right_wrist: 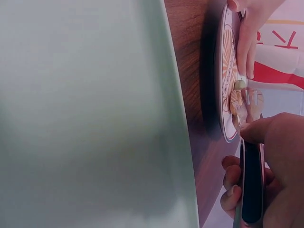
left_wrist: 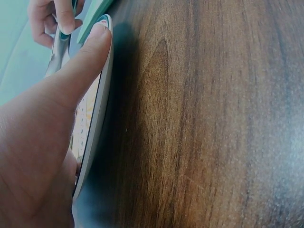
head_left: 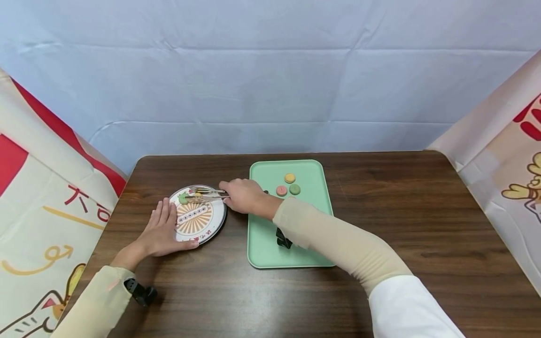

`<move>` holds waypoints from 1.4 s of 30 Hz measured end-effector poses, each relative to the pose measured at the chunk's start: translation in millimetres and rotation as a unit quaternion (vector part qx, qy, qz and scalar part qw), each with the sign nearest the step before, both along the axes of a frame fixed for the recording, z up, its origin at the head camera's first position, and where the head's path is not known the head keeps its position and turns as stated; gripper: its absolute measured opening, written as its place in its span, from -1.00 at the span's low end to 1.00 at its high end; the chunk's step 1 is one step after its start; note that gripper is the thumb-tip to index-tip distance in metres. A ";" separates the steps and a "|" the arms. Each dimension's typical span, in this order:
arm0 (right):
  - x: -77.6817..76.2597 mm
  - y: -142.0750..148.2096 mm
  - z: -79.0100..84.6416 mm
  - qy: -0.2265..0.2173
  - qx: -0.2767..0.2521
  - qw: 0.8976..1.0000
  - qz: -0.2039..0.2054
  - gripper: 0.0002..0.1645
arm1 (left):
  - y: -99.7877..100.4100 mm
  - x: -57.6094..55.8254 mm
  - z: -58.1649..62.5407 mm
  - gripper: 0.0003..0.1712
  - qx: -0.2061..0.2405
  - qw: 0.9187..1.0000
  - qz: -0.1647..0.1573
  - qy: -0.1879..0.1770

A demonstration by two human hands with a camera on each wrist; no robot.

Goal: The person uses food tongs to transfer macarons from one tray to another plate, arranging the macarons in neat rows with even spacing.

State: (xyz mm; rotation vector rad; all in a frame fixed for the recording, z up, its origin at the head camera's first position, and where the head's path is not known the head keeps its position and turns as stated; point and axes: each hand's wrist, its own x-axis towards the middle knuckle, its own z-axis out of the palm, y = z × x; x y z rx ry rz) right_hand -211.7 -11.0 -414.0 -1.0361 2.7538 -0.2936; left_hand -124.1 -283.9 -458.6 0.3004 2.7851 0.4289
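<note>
My left hand [head_left: 162,230] rests at the left edge of a round white plate [head_left: 216,220] with an orange sunburst print, fingers straight and spread, the thumb [left_wrist: 90,59] lying along the near rim. Metal tongs [head_left: 213,195] with dark grips [right_wrist: 252,185] are held in my right hand [head_left: 245,195], which reaches in from the plate's right side. Their slotted ends are over the plate's far part. A green macaron [head_left: 183,198] and a yellow macaron [right_wrist: 234,100] are there by the tips. Whether the tips pinch either one, I cannot tell.
Right of the plate lies a light green tray [head_left: 266,251] under my right forearm. On it are a yellow macaron [head_left: 289,178], a pink macaron [head_left: 282,190] and a green macaron [head_left: 295,189]. The dark wooden table [head_left: 397,206] backs onto a pale cloth [head_left: 270,94].
</note>
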 end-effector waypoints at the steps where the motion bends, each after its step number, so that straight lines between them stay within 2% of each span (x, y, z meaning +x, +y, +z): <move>1: -0.2 -0.2 0.1 -0.001 0.000 1.000 0.000 -0.58 | -0.2 -0.4 -0.2 0.70 0.000 1.000 -0.001 -0.001; 11: -2.3 -0.6 0.2 -0.004 -0.008 1.000 -0.004 -0.58 | -1.2 -2.5 -1.1 0.71 -0.010 1.000 -0.002 0.009; 19: -1.3 -1.2 1.7 -0.007 0.002 1.000 -0.008 -0.54 | 6.1 1.3 9.8 0.66 -0.013 1.000 -0.003 0.014; 24: -0.7 -1.7 1.3 -0.006 0.002 1.000 -0.011 -0.56 | 3.2 1.8 3.6 0.66 0.006 1.000 -0.003 0.020; 30: 0.0 -1.9 1.7 -0.004 0.002 1.000 -0.012 -0.56 | -1.1 -1.2 -2.4 0.72 -0.008 1.000 -0.001 0.011; 37: 0.9 -2.9 1.0 -0.012 0.003 1.000 -0.007 -0.55 | -1.7 0.8 -4.7 0.71 0.006 1.000 -0.001 0.015; 42: 1.0 -3.0 -0.1 -0.011 0.001 1.000 -0.011 -0.54 | -2.5 -0.7 -4.2 0.71 -0.004 1.000 -0.001 0.005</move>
